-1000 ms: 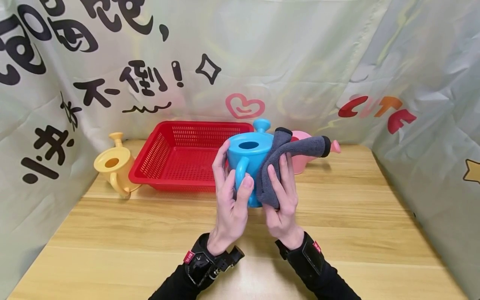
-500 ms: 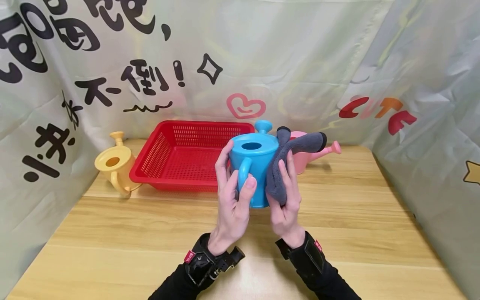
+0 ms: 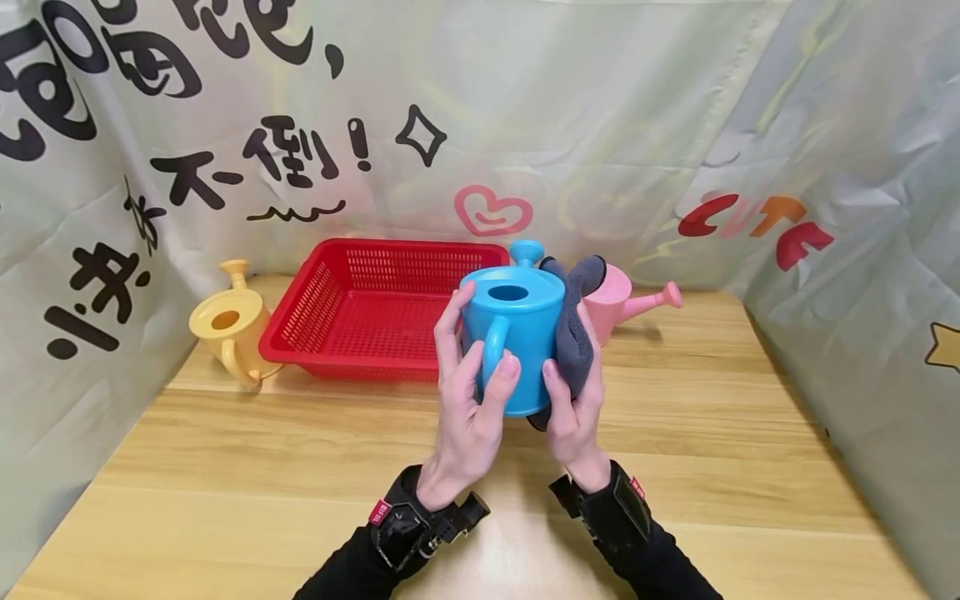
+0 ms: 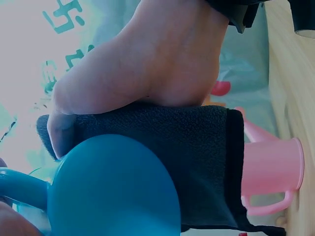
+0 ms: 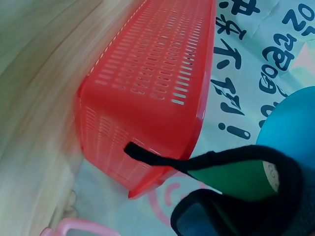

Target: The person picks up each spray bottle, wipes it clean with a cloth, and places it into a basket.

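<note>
A blue watering can (image 3: 531,358) is held up over the table, its round opening on top and its handle towards me. My left hand (image 3: 467,408) grips it from the left, with the thumb by the handle. A dark grey cloth (image 3: 574,346) with black edging lies against the can's right side. Pinching that cloth to the can is my right hand (image 3: 576,421), thumb on the near side. In the left wrist view the can's base (image 4: 115,191) faces the camera beside the cloth (image 4: 202,162). The right wrist view shows a folded cloth edge (image 5: 236,156) near the can (image 5: 294,128).
Behind the hands stands a red plastic basket (image 3: 352,367). A yellow watering can (image 3: 238,333) is at its left, and a pink watering can (image 3: 611,296) stands to the right, partly hidden by the cloth. A printed curtain (image 3: 622,125) encloses the wooden table (image 3: 712,433).
The right hand and cloth have slid from the can's near right face round to its right side, and the cloth's loose ends have swung left. The can has shifted slightly right.
</note>
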### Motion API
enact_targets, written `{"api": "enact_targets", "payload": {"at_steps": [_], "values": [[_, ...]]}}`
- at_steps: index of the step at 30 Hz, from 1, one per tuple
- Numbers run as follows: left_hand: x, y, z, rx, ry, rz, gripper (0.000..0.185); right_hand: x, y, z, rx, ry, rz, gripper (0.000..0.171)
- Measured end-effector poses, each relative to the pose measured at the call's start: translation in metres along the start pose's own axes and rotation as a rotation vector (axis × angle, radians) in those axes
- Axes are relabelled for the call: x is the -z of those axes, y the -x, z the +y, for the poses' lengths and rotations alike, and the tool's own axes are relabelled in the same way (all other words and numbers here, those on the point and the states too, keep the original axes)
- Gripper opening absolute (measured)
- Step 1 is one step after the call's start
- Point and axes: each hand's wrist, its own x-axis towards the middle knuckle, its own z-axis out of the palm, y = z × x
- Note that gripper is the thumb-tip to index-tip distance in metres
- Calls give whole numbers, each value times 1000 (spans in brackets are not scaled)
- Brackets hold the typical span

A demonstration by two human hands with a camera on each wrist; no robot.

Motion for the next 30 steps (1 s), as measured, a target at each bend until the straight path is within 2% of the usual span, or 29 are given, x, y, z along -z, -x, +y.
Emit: {"api": "enact_targets", "payload": {"at_steps": [5, 10, 30], "values": [[-1, 0, -1, -18, -23, -1, 38, 2, 1, 1, -112, -17, -12, 61], [-2, 0, -1, -36, -38, -7, 36, 3, 1, 2, -157, -59, -15, 62], [-3, 2, 3, -60, -31, -7, 35, 4, 2, 1, -177, -71, -19, 61]]}}
